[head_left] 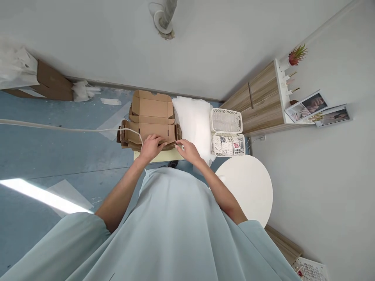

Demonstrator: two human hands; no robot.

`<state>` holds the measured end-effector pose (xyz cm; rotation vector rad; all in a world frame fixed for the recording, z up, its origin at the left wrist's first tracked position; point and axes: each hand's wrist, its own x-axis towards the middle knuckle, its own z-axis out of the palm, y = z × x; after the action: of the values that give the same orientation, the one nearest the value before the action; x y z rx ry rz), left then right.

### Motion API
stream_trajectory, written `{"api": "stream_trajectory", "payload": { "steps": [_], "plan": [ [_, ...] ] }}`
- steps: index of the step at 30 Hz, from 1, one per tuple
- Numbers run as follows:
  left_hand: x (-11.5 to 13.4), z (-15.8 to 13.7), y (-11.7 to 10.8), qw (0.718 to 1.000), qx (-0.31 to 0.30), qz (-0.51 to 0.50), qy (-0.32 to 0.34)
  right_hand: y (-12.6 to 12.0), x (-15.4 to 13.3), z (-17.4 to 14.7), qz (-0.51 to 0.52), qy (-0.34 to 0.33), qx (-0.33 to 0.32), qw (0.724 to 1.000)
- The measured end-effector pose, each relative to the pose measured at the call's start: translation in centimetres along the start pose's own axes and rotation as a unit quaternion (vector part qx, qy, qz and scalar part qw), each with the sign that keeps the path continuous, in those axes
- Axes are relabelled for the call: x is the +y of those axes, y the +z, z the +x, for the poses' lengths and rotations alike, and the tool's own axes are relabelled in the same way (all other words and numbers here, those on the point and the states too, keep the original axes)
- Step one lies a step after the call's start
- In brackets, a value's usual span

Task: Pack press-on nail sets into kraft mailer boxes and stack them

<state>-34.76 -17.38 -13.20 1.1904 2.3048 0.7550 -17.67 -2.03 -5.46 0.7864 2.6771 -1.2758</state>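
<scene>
Curled L hand (151, 147) & R hand (188, 150) are touching a flat brown cardboard box (154, 128); can't tell if gripping. It's lying open, not folded yet.

No txt legible — print on pkts (227, 146) in basket (243, 146) too sm.

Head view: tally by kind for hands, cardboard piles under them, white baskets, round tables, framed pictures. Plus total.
Hands: 2
Cardboard pile: 1
White baskets: 2
Round table: 1
Framed pictures: 2
Total: 8
</scene>
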Motion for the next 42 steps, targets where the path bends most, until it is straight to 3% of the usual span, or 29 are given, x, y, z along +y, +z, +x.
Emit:
{"api": "stream_trajectory", "payload": {
  "steps": [9,13,17,20,25,28,31,33,36,39,42],
  "plan": [
    [1.7,1.2,1.1,0.993,0.028,0.109,0.041,2.3,0.1,0.8,-0.112,0.019,-0.130,0.985],
    [2.1,1.0,1.2,0.992,0.004,0.117,0.051,2.8,0.6,1.0,-0.155,0.035,-0.161,0.974],
    [2.9,1.0,0.2,0.995,-0.010,0.089,0.036,3.0,0.8,1.0,-0.161,0.055,-0.174,0.970],
    [4.0,1.3,-1.5,0.996,0.037,0.070,0.039,2.9,0.6,0.5,-0.123,0.051,-0.179,0.975],
    [7.2,2.6,-5.5,0.979,0.187,0.029,0.081,0.5,0.0,-2.1,0.023,0.030,-0.088,0.995],
    [10.8,3.6,-7.7,0.957,0.258,0.002,0.130,-2.9,-0.1,-4.8,0.121,0.016,0.033,0.992],
    [15.7,4.3,-8.2,0.938,0.286,-0.024,0.196,-7.2,-0.1,-8.5,0.188,0.009,0.154,0.970],
    [19.3,4.4,-7.2,0.928,0.276,-0.037,0.249,-9.9,0.1,-11.5,0.213,0.012,0.223,0.951],
    [24.5,3.8,-3.4,0.917,0.208,-0.064,0.334,-13.1,0.9,-17.1,0.252,0.029,0.311,0.916],
    [28.9,1.7,2.5,0.901,0.104,-0.080,0.413,-14.6,2.9,-23.4,0.285,0.057,0.397,0.871],
    [32.4,-1.7,9.1,0.871,-0.015,-0.079,0.485,-14.6,6.2,-30.0,0.288,0.127,0.492,0.812]
  ]
}}
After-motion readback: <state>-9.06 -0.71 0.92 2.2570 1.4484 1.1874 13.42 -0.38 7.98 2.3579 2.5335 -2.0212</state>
